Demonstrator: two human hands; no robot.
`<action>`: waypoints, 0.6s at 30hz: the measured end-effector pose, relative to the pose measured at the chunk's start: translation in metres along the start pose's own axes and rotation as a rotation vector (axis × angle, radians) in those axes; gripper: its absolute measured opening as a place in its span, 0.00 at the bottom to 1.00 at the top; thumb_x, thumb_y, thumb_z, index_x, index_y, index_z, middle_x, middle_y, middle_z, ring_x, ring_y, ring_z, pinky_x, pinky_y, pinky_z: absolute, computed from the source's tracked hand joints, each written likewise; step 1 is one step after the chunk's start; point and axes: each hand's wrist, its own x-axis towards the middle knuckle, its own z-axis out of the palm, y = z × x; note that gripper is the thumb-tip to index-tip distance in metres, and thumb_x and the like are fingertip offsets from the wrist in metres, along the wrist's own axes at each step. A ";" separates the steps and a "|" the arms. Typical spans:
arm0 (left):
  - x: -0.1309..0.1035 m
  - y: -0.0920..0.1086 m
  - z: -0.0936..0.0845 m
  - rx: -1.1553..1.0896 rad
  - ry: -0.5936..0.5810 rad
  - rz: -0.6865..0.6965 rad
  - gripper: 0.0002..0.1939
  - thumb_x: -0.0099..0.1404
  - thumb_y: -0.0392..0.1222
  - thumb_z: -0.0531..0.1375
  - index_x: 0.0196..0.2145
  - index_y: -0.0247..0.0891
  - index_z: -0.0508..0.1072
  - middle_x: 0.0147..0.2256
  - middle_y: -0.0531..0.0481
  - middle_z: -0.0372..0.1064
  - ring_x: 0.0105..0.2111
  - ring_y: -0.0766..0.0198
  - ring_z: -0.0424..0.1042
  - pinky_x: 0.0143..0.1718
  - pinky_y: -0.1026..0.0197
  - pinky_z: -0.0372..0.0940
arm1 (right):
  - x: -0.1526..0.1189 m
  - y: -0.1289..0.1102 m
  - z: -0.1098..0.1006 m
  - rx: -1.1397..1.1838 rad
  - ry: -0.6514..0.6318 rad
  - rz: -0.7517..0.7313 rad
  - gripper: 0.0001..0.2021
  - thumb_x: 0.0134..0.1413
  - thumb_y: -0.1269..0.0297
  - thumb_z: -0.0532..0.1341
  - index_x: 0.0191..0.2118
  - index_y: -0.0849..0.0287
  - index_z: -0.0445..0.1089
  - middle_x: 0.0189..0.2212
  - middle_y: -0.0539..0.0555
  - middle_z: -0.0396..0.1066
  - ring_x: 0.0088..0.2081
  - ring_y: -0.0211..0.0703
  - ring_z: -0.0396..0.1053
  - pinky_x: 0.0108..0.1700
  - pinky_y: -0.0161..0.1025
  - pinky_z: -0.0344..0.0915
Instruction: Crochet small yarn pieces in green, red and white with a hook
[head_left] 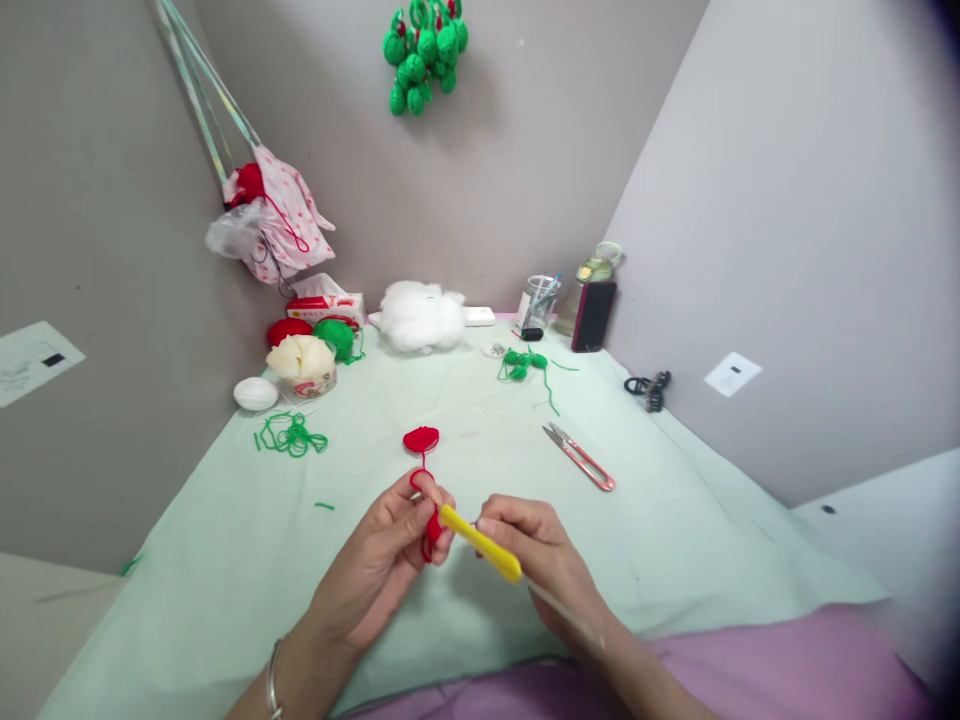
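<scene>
My left hand (397, 545) is closed, pinching a small red crochet piece (434, 527). Red yarn loops round its index finger and runs up to a flat red bundle (421, 440) on the cloth. Beside it, my right hand (529, 540) is closed on a crochet hook (484, 545) with a yellow grip. One end of that grip lies against the red piece; the other points toward my right forearm. I cannot make out the hook's tip.
Red-handled thread snips (579, 458) lie to the right, green yarn scraps (292, 435) to the left. Along the back stand yarn balls (334, 340), white stuffing (422, 316), a clear cup (538, 303) and a phone (594, 316). Green crochet pieces (426, 55) hang on the wall.
</scene>
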 end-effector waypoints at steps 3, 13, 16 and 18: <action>0.007 0.008 -0.001 0.088 -0.100 0.001 0.11 0.63 0.45 0.72 0.33 0.38 0.75 0.32 0.55 0.67 0.26 0.72 0.68 0.28 0.68 0.62 | 0.006 -0.009 -0.004 0.026 0.035 0.003 0.17 0.56 0.53 0.68 0.23 0.60 0.73 0.17 0.45 0.57 0.23 0.33 0.51 0.28 0.37 0.47; 0.081 0.021 -0.009 0.380 -0.134 -0.044 0.18 0.61 0.54 0.72 0.33 0.38 0.73 0.31 0.52 0.68 0.29 0.66 0.65 0.32 0.63 0.58 | 0.090 -0.031 -0.024 0.247 0.003 -0.051 0.16 0.48 0.56 0.67 0.20 0.58 0.64 0.27 0.50 0.72 0.19 0.29 0.50 0.24 0.36 0.43; 0.086 0.012 -0.019 0.433 -0.094 -0.052 0.20 0.57 0.53 0.74 0.31 0.37 0.71 0.30 0.53 0.67 0.28 0.66 0.63 0.31 0.63 0.57 | 0.098 -0.019 -0.031 0.241 -0.055 0.021 0.17 0.50 0.53 0.67 0.21 0.57 0.63 0.21 0.48 0.71 0.15 0.28 0.48 0.22 0.36 0.41; 0.087 0.006 -0.025 0.461 -0.060 -0.035 0.20 0.57 0.52 0.74 0.31 0.38 0.70 0.29 0.55 0.66 0.28 0.67 0.63 0.31 0.63 0.56 | 0.100 -0.012 -0.033 0.230 -0.073 0.049 0.18 0.50 0.53 0.68 0.22 0.58 0.64 0.20 0.48 0.70 0.15 0.29 0.50 0.22 0.35 0.40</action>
